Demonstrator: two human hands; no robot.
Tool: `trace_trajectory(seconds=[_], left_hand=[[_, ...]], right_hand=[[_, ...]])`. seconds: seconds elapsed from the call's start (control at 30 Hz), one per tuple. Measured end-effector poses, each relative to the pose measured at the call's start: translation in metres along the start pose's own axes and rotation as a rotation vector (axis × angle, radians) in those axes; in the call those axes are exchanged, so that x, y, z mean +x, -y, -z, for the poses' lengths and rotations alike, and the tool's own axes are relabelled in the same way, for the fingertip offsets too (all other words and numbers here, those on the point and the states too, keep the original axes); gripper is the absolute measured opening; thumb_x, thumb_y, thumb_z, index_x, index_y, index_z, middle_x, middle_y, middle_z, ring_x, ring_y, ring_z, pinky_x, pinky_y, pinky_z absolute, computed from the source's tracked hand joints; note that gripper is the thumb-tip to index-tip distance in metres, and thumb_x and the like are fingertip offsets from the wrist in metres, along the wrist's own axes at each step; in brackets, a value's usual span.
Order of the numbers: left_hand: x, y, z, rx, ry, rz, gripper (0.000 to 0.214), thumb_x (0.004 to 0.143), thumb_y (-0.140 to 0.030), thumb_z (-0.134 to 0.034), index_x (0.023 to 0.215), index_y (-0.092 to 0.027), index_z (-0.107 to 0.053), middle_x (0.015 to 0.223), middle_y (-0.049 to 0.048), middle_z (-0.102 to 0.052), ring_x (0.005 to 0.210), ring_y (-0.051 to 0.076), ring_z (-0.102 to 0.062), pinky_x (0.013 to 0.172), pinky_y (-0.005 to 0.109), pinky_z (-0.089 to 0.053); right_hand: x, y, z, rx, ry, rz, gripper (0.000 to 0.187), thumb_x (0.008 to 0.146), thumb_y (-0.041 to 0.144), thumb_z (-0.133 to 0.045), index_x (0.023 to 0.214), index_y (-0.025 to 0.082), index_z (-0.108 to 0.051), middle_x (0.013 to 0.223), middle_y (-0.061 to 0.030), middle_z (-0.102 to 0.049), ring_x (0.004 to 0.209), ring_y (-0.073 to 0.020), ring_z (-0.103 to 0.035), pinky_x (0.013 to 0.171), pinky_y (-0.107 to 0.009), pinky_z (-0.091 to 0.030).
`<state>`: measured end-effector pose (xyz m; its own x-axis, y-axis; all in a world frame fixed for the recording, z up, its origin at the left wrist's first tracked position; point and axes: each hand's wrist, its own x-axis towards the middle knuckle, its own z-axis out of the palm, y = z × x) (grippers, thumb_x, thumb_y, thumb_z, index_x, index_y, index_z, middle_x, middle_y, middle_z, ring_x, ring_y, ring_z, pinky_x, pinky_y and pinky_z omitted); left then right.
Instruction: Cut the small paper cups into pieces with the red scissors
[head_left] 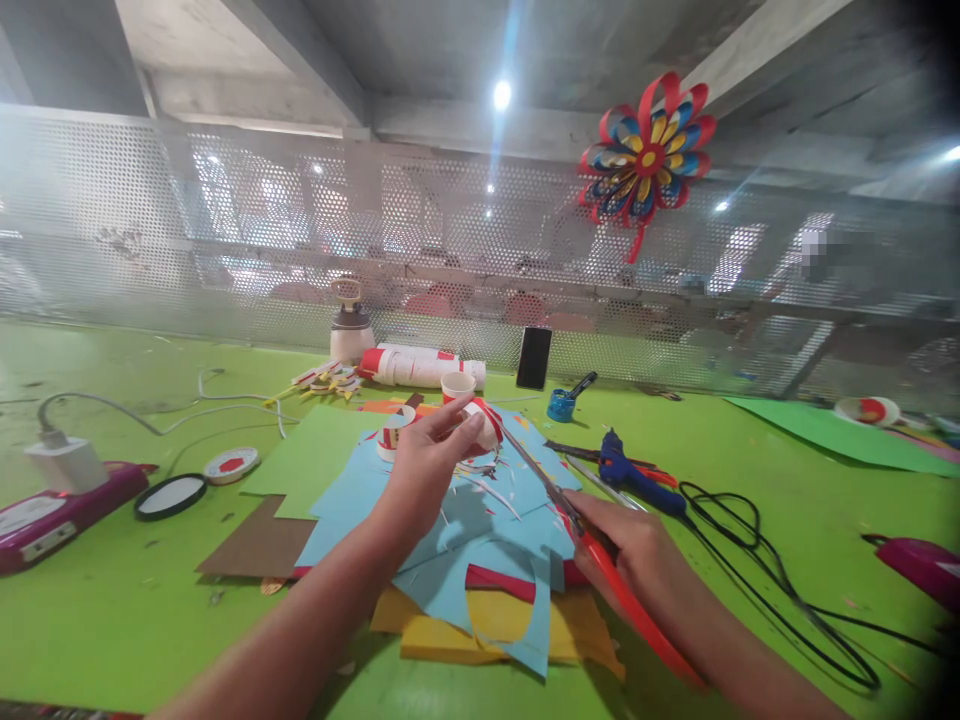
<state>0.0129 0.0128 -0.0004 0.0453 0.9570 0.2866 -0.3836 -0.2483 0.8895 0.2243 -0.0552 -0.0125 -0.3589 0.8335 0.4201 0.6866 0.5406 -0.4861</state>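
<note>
Scissors point(553, 492) sit in the curled right hand point(628, 535), tips at the edge of a red-and-white paper cup point(487, 424) that the left hand point(420, 460) pinches between thumb point(460, 438) and fingers point(445, 413), above light-blue paper point(345, 515) on a green table point(172, 630) facing a perforated metal screen point(262, 200).

I face a perforated partition point(450, 228) with a phone point(533, 358) standing before it. To my left, a charger point(67, 466) sits in a purple power strip point(86, 512).

A red-and-white paper cup point(487, 425) is held by the left hand point(424, 455) beside red-handled scissors point(559, 498) held in the right hand point(637, 540), above blue paper point(502, 530) spread over the green desk point(112, 630).
</note>
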Motion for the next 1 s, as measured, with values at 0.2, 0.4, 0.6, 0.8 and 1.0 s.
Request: trace_trajectory(seconds=[0.2, 0.4, 0.6, 0.8, 1.0], left_hand=[[-0.0002, -0.0012, 0.0002, 0.059, -0.029, -0.024, 0.058, 0.072, -0.035, -0.077, 0.124, -0.011, -0.065, 0.099, 0.0131, -0.075, 0.092, 0.024, -0.069, 0.087, 0.04, -0.054], [-0.0016, -0.0005, 0.0009, 0.139, -0.029, -0.047, 0.05, 0.074, -0.034, -0.075, 0.12, -0.013, -0.068, 0.099, 0.0131, -0.076, 0.092, 0.024, -0.069, 0.084, 0.037, -0.053], [0.0002, 0.0006, 0.0027, 0.099, -0.015, -0.011, 0.059, 0.071, -0.033, -0.077, 0.125, -0.011, -0.065, 0.097, 0.0126, -0.076, 0.092, 0.025, -0.069, 0.089, 0.041, -0.052], [0.001, 0.0006, 0.0024, 0.044, -0.01, 0.001, 0.053, 0.071, -0.029, -0.077, 0.121, -0.015, -0.069, 0.089, 0.009, -0.075, 0.093, 0.025, -0.068, 0.085, 0.039, -0.053], [-0.0005, 0.0009, 0.0011, 0.016, -0.044, 0.0, 0.051, 0.07, -0.027, -0.078, 0.119, -0.014, -0.07, 0.085, 0.0078, -0.074, 0.089, 0.024, -0.067, 0.084, 0.039, -0.052]], right_hand=[[0.0007, -0.0061, -0.0005, -0.001, -0.015, 0.029, 0.04, 0.081, 0.014, -0.049, 0.116, 0.016, -0.067, 0.097, -0.0077, -0.074, 0.098, -0.0269, -0.068, 0.079, -0.032, -0.053], [0.0027, -0.0004, 0.0036, 0.047, 0.014, -0.009, 0.043, 0.079, 0.012, -0.051, 0.118, 0.016, -0.068, 0.102, -0.0071, -0.075, 0.089, -0.0237, -0.068, 0.076, -0.032, -0.053], [0.0022, -0.0004, 0.005, 0.024, 0.028, -0.004, 0.041, 0.077, 0.009, -0.049, 0.112, 0.016, -0.07, 0.092, -0.0051, -0.075, 0.078, -0.0208, -0.067, 0.069, -0.028, -0.052], [0.0004, -0.0022, 0.0015, 0.021, 0.022, -0.01, 0.041, 0.081, 0.012, -0.047, 0.117, 0.014, -0.068, 0.093, -0.006, -0.075, 0.09, -0.0248, -0.068, 0.075, -0.031, -0.052], [0.0003, -0.0012, -0.0021, 0.024, 0.019, -0.029, 0.03, 0.08, 0.01, -0.047, 0.098, 0.017, -0.07, 0.089, -0.0042, -0.074, 0.093, -0.0251, -0.069, 0.082, -0.033, -0.052]])
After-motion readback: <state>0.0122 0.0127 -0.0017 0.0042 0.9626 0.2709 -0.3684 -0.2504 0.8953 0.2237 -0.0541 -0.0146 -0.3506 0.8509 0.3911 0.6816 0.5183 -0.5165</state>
